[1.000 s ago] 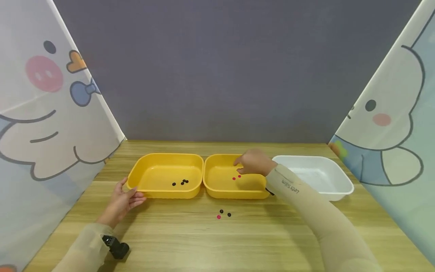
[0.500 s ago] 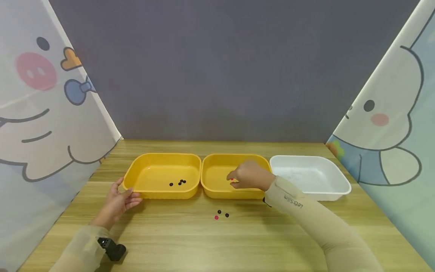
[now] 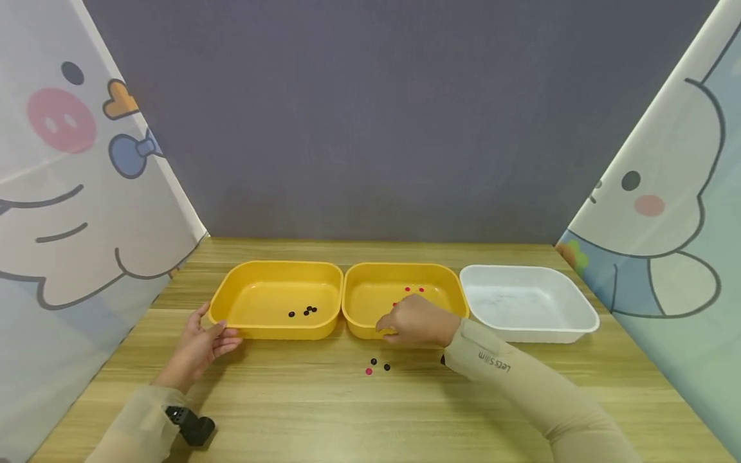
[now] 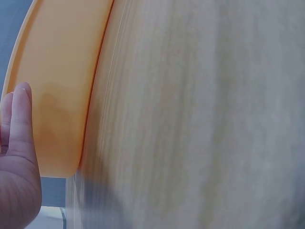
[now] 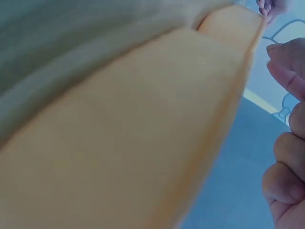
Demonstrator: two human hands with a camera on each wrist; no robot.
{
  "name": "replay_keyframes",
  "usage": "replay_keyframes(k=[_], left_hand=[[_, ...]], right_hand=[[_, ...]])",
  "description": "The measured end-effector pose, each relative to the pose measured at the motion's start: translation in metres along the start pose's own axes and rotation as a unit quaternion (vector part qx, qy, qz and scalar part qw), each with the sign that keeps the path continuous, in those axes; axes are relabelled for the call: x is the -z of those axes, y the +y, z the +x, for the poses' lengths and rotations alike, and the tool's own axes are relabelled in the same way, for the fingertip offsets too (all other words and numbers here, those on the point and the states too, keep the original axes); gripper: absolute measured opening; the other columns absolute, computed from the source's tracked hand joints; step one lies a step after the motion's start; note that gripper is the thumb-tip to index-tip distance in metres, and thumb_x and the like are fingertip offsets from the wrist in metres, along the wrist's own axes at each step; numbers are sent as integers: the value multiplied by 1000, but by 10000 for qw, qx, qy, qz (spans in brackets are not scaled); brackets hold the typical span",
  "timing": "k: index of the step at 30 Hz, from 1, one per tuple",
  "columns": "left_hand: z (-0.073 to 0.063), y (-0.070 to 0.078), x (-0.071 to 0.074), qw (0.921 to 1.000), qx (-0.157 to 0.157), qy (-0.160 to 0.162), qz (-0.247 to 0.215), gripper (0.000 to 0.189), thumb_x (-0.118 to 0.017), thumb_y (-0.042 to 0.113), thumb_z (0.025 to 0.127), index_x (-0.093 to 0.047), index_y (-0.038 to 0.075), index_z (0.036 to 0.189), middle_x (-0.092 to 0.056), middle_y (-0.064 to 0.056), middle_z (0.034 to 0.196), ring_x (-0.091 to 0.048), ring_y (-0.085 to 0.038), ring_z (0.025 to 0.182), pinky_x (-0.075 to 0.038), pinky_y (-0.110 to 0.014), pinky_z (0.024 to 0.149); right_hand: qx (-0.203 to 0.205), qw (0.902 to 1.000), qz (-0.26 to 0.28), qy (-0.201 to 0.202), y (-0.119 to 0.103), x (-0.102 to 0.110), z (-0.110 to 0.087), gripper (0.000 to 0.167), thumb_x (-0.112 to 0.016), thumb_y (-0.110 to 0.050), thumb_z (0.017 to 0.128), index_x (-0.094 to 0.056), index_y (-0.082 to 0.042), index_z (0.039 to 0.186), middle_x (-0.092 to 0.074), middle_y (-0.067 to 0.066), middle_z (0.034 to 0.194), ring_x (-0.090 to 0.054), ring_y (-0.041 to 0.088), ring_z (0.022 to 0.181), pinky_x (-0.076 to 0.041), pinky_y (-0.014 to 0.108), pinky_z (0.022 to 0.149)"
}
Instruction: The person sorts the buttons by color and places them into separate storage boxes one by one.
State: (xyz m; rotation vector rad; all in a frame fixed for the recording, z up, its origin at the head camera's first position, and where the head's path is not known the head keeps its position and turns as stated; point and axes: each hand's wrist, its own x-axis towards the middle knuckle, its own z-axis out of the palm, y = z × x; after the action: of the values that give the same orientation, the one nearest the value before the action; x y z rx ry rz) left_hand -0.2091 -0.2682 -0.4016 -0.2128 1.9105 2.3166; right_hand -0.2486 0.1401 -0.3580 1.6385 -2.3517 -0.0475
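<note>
My left hand (image 3: 199,341) is at the near left corner of the left yellow tray (image 3: 272,331), thumb at the rim. In the left wrist view its straight fingers (image 4: 21,124) lie along the tray's outer wall. Several small black button-like discs (image 3: 307,312) lie in that tray. My right hand (image 3: 419,320) is over the near rim of the middle yellow tray (image 3: 361,325), thumb and index finger apart, nothing showing between them. Small red discs (image 3: 421,289) lie in this tray, partly hidden by the hand. In front, two black discs (image 3: 374,361) and one red disc (image 3: 368,371) lie on the table.
A white tray (image 3: 529,335) stands right of the middle tray, and the three form a row on the wooden table (image 3: 324,411). Behind rises a grey panel (image 3: 370,128). Printed cartoon sheets (image 3: 75,212) flank both sides.
My right hand has moved from inside the middle tray toward its near rim, uncovering red discs at the back. The left hand stays at its tray corner.
</note>
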Motion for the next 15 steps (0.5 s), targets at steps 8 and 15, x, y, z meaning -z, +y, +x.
replay_keyframes(k=[8, 15], left_hand=[[-2, -3, -1, 9998, 47, 86, 182, 71, -31, 4, 104, 24, 15, 148, -65, 1, 69, -67, -10, 61, -59, -25, 66], [0, 2, -2, 9991, 85, 133, 392, 71, -28, 2, 103, 25, 14, 147, -65, 4, 68, -67, -9, 60, -59, -22, 63]], right_hand=[[-110, 9974, 294, -650, -12, -11, -2, 10, -71, -21, 84, -72, -16, 93, -65, -10, 72, -47, 4, 53, -43, 15, 51], [-114, 9975, 438, -538, -19, -17, -3, 4, -69, -17, 83, -67, -17, 87, -54, -10, 66, -39, 3, 50, -36, 14, 45]])
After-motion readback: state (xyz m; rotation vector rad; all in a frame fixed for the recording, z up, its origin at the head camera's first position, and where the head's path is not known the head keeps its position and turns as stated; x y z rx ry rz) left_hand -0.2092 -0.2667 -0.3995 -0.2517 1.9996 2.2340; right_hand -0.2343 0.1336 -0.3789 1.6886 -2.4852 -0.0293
